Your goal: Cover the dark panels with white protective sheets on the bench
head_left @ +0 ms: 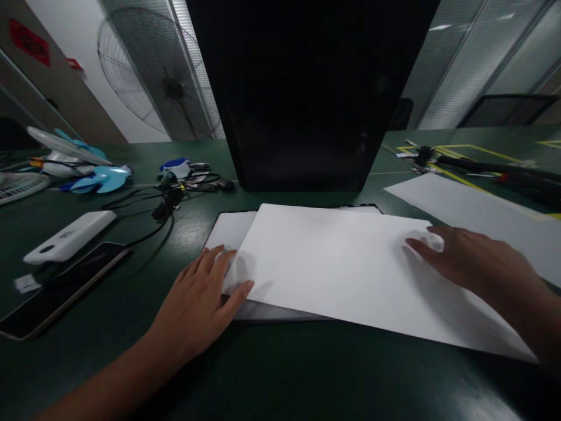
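Observation:
A large white sheet lies skewed across a flat dark-edged panel on the dark green table. My left hand rests at the sheet's left edge, fingers spread, thumb against the sheet's corner. My right hand lies flat on the right part of the sheet, fingers stretched out toward the left. Neither hand holds anything.
A tall black screen stands just behind the sheet. Left: a phone, a white power bank, cables, blue fan blades, a floor fan. Right: another white sheet and dark tools.

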Tool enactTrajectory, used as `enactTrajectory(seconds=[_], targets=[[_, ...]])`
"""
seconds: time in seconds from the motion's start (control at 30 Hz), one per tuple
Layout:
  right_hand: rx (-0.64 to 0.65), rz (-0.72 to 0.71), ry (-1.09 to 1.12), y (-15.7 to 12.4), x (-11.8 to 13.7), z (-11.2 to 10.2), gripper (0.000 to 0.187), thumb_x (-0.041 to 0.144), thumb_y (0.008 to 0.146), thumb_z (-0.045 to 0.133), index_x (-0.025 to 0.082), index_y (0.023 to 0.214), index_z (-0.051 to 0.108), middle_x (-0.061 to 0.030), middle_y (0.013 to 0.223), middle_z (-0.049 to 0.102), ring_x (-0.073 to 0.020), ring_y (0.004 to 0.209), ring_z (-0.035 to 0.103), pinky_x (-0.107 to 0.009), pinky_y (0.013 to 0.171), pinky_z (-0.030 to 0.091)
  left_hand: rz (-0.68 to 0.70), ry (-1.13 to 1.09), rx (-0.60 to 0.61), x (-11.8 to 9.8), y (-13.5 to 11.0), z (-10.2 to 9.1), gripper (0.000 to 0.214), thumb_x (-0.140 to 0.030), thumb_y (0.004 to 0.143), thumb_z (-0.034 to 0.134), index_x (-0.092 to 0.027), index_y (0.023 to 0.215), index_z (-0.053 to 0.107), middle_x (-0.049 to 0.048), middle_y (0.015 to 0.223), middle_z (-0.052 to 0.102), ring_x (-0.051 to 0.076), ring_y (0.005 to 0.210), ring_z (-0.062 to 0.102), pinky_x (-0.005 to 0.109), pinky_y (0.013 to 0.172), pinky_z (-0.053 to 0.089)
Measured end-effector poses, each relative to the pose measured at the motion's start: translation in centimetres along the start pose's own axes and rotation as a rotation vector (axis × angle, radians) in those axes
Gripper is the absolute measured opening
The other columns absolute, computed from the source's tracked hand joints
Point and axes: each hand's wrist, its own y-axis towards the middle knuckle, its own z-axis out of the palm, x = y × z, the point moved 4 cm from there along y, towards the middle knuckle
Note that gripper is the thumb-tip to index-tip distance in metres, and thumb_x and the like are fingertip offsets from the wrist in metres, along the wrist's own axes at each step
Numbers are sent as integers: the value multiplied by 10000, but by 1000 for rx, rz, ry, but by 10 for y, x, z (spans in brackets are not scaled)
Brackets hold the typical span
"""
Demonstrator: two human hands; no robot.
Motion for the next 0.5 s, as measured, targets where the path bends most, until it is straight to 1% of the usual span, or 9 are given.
enactTrajectory(seconds=[0.1,0.17,0.2,0.27,0.33,0.4,0.43,0.5], targets=[[-64,-205,175,1,18,6,826,792,943,380,229,1525,543,-151,1527,562,-367,1156,669,-539,918,570,9,-2,-8,-1,0,0,659,-643,1012,411,-192,1479,526,166,1577,523,393,1462,485,589,1169,429],[-86,-287,281,2,24,10,773,751,950,422,261,1538,528,-99,1618,474,-342,1242,637,-505,986,563,14,5,-6,-2,0,0,658,-633,1004,434,-189,1481,521,170,1570,529,400,1458,487,596,1159,436],[-103,-292,308,3,25,10,764,743,951,429,262,1536,530,-88,1635,452,-342,1279,617,-503,1021,549,14,8,-5,-2,1,0,658,-625,1002,443,-183,1483,518,174,1571,528,402,1457,488,598,1157,438],[-128,-239,306,5,24,10,797,745,951,418,221,1542,522,-120,1612,478,-364,1297,605,-529,1062,523,14,8,-8,-2,1,0,651,-601,998,456,-172,1484,514,179,1578,519,398,1456,489,593,1164,434],[-86,-127,294,4,22,9,851,761,945,402,178,1558,499,-173,1519,565,-386,1232,641,-553,1034,529,11,-1,-20,-2,0,-1,638,-572,998,461,-169,1490,507,178,1596,502,389,1464,484,581,1180,424],[-10,-47,324,0,23,6,871,764,946,398,168,1576,479,-198,1433,627,-389,1158,676,-546,978,549,4,-12,-34,-1,0,-2,626,-552,998,461,-171,1492,507,176,1613,483,385,1465,487,575,1185,421],[19,-46,355,-3,26,4,866,760,951,398,171,1582,470,-202,1420,637,-386,1141,684,-533,956,555,1,-15,-37,0,0,-2,627,-550,999,459,-169,1494,506,179,1621,472,387,1465,487,577,1184,423],[33,-97,408,-10,34,-1,849,743,967,397,164,1585,463,-211,1448,617,-383,1154,682,-512,943,553,-6,-12,-32,0,-1,-2,637,-554,1003,455,-157,1499,504,196,1639,442,398,1474,476,588,1177,428]])
